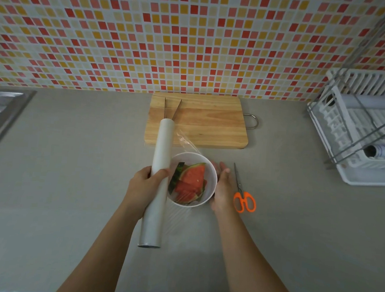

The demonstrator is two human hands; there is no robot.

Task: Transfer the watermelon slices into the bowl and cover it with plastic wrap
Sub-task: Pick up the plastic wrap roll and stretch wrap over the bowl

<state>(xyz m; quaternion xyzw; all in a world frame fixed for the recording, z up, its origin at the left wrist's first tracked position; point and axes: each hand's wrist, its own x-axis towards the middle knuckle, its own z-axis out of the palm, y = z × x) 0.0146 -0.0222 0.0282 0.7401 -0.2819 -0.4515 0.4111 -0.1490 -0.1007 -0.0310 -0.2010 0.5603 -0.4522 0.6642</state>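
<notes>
1. The left hand (146,183) is clenched around the middle of the plastic wrap roll (158,180), with the fingers closed over the tube. The roll points away from the person, and its far end lies over the wooden cutting board (202,121).
2. The right hand (222,189) presses flat against the outer side of the white bowl (210,170). The fingers are stretched, not curled. It probably pins the film edge there, but the film is too clear to be sure.
3. The watermelon slices (191,180) are already in the bowl, between the two hands, just beside the left fingertips.
4. The film (187,143) is very thin, light and clinging. It will wrinkle and stick to itself, so it should be held at the edge and kept tight. The bowl is stiff and smooth.
5. The scissors (244,195) with orange handles lie just beyond the right hand, and metal tongs (172,108) rest on the board.
6. A roll in the dish rack (359,125) at the far right has printed letters, too blurred to read.
</notes>
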